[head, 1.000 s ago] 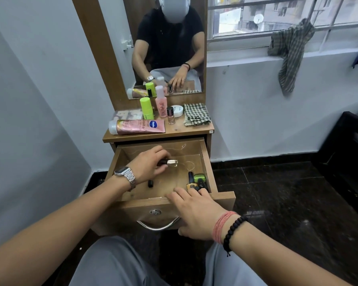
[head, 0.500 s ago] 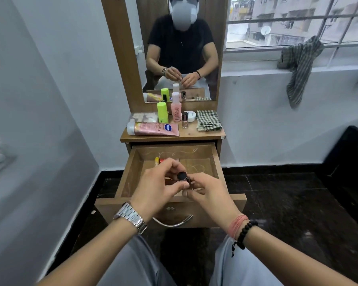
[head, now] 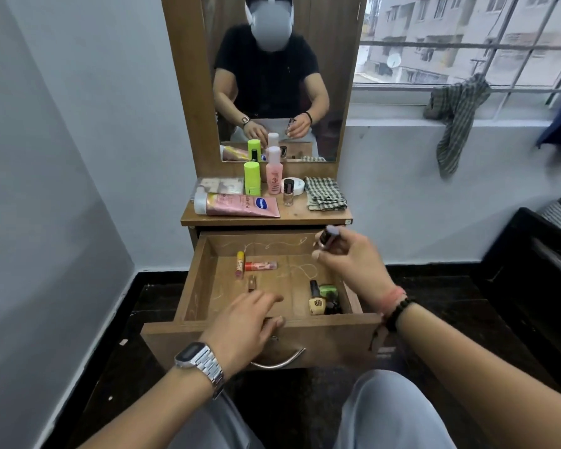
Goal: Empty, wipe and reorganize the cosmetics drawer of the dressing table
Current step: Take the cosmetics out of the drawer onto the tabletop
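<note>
The wooden drawer of the dressing table stands pulled out. My right hand pinches a small dark bottle above the drawer's back right corner. My left hand hovers over the drawer's front edge, fingers loosely extended and holding nothing. Inside lie a yellow lip balm, a red tube, a small brown item, a thin chain, and, at the front right, a cream nail polish bottle and a green item.
On the tabletop sit a pink lotion tube, a green stick, a pink bottle, a small glass bottle, a white jar and a folded checked cloth. Another cloth hangs on the windowsill.
The small bottle passed from my left hand to my right, which lifted it up and right toward the tabletop. My left hand dropped to the drawer's front edge.
</note>
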